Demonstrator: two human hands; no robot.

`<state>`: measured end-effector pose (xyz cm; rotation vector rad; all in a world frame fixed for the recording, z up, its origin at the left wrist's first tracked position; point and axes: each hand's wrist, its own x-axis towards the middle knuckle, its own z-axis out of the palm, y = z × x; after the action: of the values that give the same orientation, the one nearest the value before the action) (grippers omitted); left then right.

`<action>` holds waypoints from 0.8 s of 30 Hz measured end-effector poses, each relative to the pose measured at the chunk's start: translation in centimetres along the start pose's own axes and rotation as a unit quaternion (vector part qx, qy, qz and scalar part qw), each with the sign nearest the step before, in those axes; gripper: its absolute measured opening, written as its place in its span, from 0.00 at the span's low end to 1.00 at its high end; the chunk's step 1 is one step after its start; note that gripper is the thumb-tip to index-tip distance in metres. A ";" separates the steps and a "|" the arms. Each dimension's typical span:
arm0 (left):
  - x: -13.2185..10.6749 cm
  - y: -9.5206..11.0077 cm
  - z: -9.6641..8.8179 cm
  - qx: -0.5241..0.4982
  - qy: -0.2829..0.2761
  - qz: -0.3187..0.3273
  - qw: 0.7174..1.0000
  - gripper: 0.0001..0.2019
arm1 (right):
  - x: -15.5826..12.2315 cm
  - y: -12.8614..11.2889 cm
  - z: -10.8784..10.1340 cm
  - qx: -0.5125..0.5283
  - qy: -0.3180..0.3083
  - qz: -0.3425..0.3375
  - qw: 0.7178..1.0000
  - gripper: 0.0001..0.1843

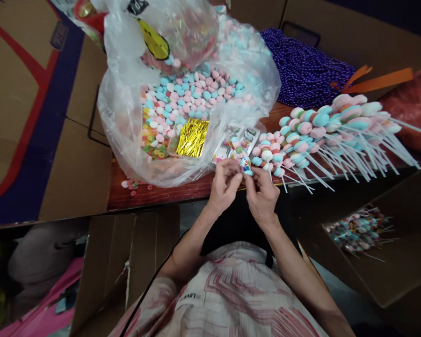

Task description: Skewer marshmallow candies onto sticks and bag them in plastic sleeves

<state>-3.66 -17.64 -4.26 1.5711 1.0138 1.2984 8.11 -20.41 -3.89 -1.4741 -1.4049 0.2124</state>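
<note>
Both of my hands meet at the table's front edge, around a marshmallow skewer (236, 146) with pink, white and blue pieces. A small printed patch with a cartoon figure shows at its lower end, between the fingertips. My left hand (225, 183) is closed in a pinch at the skewer's left side. From the right, my right hand (262, 193) pinches the same lower end with thumb and fingers. The fingers hide the stick. Just behind lie printed clear bags (249, 135). A heap of marshmallow skewers (312, 126) with white sticks spreads to the right.
A large plastic bag (115, 140) lies opened around loose marshmallows (196, 93) and gummy rings. Gold twist ties (192, 138) fill a small clear tray. Behind are purple cords (301, 70) and an orange strip (379, 83). Bagged skewers (361, 229) lie in a cardboard box (400, 252) below right.
</note>
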 end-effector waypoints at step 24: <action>3.1 4.1 0.2 -0.357 0.110 -0.274 0.886 0.12 | 0.0 -1.3 -0.4 0.049 0.033 -0.145 0.988 0.20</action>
<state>-2.75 -16.03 0.61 0.5308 0.8735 1.2460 7.61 -20.90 -2.77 -1.1708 -1.5135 0.0472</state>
